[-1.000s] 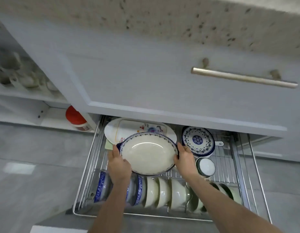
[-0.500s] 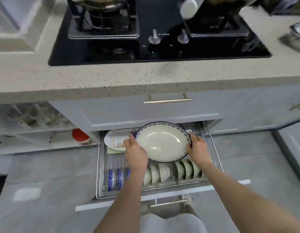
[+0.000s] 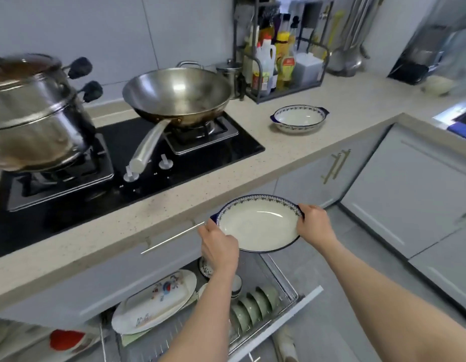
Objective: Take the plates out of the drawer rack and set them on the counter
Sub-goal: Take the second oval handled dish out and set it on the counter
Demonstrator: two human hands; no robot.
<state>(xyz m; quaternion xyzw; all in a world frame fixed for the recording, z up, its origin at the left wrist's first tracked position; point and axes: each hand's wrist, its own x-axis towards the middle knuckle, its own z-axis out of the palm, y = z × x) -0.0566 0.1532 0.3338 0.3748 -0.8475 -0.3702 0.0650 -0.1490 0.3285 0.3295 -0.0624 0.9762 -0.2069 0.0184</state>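
Observation:
I hold a white oval plate with a blue patterned rim (image 3: 258,226) in the air, in front of the counter's edge and above the open drawer rack (image 3: 281,278). My left hand (image 3: 219,246) grips its left handle and my right hand (image 3: 314,222) grips its right handle. A matching oval plate (image 3: 298,118) rests on the speckled counter (image 3: 292,150), right of the stove. In the rack lie a large white oval platter with a floral print (image 3: 153,301), a small blue patterned dish (image 3: 207,267) partly behind my left wrist, and a row of green bowls (image 3: 252,307) on edge.
A black gas hob (image 3: 221,147) carries a steel wok (image 3: 177,94) whose handle juts toward the counter's front, and a big steel pot (image 3: 31,111) at left. A bottle rack (image 3: 281,61) stands at the back. Grey cabinet doors (image 3: 409,189) lie to the right.
Both hands have lifted the oval plate out of the rack, up to about counter height. My view has risen from the drawer to take in the stove and counter.

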